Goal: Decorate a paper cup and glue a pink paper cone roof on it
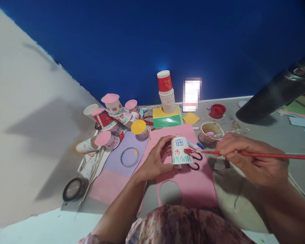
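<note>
Left hand curls around a white paper cup, upside down on a pink paper sheet and drawn with a blue window and green grass. Right hand, fingers pinched, holds a red paintbrush whose tip touches the cup's side. Black scissors lie just behind. Farther off, decorated cups crowd the grey tabletop, and a cup stack stands before a blue wall.

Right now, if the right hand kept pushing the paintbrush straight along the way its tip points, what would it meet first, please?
Most likely the decorated paper cup steadied by the left hand: the right hand aims the paintbrush leftward, its red tip apparently at the cup's side.
</note>
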The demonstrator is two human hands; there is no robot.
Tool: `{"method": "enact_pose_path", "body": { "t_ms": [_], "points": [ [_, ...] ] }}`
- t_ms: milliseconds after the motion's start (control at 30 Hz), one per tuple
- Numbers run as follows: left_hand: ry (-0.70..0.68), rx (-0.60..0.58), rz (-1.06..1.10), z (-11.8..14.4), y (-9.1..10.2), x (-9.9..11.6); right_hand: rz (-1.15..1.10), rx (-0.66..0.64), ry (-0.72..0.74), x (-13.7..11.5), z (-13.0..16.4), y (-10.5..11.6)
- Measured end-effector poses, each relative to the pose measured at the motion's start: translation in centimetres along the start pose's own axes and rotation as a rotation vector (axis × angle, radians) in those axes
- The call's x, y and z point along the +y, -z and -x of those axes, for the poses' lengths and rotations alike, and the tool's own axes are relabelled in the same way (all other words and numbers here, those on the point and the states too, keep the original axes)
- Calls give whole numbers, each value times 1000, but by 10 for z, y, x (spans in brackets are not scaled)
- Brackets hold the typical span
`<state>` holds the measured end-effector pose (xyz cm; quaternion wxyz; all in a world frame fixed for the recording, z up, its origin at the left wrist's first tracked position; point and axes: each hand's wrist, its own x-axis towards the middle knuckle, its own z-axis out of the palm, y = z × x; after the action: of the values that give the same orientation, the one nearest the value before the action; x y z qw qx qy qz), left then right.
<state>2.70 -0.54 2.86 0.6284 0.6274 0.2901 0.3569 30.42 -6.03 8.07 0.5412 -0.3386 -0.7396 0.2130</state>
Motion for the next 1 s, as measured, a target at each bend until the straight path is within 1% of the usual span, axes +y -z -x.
{"method": "enact_pose_path", "body": {
  "t_ms": [233, 433, 633, 833, 1000],
  "points": [
    [-21, -10, -35, 1, 0, -2, 25, -19, -36, 3, 3, 0],
    [-26, -17, -50, 1, 0, 2, 2, 56, -54, 2, 2, -3],
    [-36, -20, -38, 1, 0, -2, 14, 12, -57, 3, 4, -2],
    [-46, -22, -62, 1, 2, -1, 62, 95, -76, -1, 4, -3],
    [-41, -20, -39, 1, 3, 0, 39, 33, -58, -1, 1, -2]
  ]
}}
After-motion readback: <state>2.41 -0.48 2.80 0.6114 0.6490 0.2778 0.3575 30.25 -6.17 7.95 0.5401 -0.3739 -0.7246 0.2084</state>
